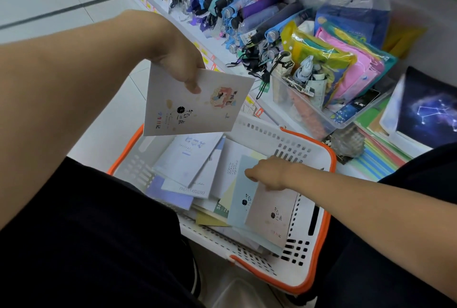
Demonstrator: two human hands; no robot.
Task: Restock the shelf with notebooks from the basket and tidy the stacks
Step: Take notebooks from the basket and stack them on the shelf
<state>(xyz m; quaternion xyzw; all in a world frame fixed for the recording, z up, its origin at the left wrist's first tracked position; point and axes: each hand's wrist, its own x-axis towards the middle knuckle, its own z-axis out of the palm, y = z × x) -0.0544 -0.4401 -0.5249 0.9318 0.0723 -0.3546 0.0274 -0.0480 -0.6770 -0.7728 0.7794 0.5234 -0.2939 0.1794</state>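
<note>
A left hand (183, 65) pinches a pale card-covered notebook (197, 105) above a white perforated plastic basket (306, 241) heaped with flat notebooks, where the right hand (269, 174) grips a pinkish notebook (272, 216).

The left hand (181, 65) pinches a pale illustrated notebook (195, 102) above the white orange-rimmed plastic basket (309, 209). The right hand (269, 174) touches a pinkish-beige notebook (272, 216) inside (others lie beneath).
</note>
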